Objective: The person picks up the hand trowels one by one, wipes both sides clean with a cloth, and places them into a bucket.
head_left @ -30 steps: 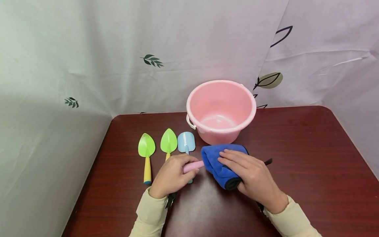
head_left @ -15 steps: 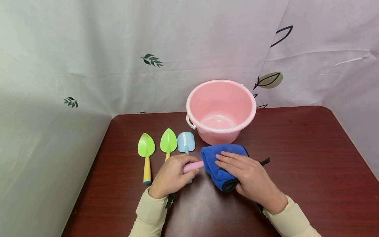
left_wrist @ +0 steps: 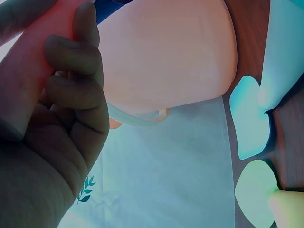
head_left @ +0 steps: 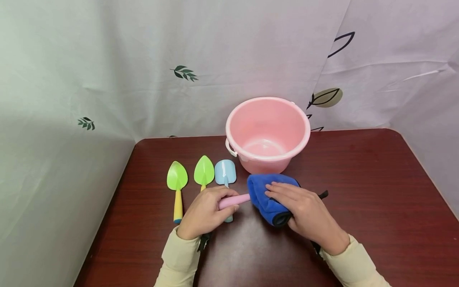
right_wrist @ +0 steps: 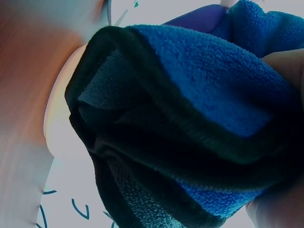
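Observation:
My left hand (head_left: 205, 212) grips the pink handle of a small shovel (head_left: 233, 201), fingers curled round it in the left wrist view. A blue cloth (head_left: 267, 195) with black edging is folded over the shovel's head and hides most of it. In the right wrist view a purple part of the shovel (right_wrist: 199, 20) peeks out beside the cloth. My right hand (head_left: 308, 211) holds the cloth, fingers over its top and thumb low at the near side. Under my left hand lies a light blue shovel (head_left: 225, 171), its handle partly covered.
Behind the cloth stands a pink bucket (head_left: 265, 158) with a white handle. Two green trowels (head_left: 177, 176) with yellow handles lie to the left on the dark red table (head_left: 373, 183). A pale curtain (head_left: 143, 59) with leaf prints hangs behind.
My left hand has shifted slightly left with the pink handle. The cloth's left edge has moved a little right, and my right hand has slid left and then back right.

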A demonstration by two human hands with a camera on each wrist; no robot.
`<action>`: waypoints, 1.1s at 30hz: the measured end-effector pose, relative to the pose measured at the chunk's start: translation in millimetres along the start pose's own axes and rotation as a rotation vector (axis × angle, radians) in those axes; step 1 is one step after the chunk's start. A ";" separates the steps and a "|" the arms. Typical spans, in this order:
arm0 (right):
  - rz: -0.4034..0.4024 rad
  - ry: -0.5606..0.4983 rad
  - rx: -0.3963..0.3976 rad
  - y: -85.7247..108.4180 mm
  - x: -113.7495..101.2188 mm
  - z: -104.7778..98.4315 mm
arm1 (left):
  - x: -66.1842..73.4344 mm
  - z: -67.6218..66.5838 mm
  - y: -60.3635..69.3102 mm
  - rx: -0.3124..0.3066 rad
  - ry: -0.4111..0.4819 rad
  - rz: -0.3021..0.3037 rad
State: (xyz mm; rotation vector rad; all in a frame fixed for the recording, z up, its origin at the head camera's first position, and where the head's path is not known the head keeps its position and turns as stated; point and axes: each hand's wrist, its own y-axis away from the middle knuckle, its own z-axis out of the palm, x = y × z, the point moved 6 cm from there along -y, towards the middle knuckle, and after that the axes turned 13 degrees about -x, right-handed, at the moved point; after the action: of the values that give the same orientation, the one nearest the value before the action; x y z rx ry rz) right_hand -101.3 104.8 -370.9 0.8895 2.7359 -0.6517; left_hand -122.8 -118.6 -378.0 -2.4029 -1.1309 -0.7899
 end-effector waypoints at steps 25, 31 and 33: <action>0.147 0.056 -0.037 8.0 22.3 -9.1 | -2.9 -8.4 7.1 0.002 0.067 -0.009; 0.186 0.066 -0.049 11.1 29.2 -12.1 | -3.3 -12.2 8.6 -0.003 0.099 -0.014; 0.198 0.071 -0.054 12.1 31.1 -12.5 | -4.0 -13.5 9.5 -0.001 0.106 -0.017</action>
State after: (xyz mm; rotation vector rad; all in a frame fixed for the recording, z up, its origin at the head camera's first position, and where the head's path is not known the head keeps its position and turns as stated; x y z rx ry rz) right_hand -119.7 135.2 -373.7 1.1722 2.6655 -0.5150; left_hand -121.8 -134.0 -370.9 -2.3255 -1.1112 -0.9115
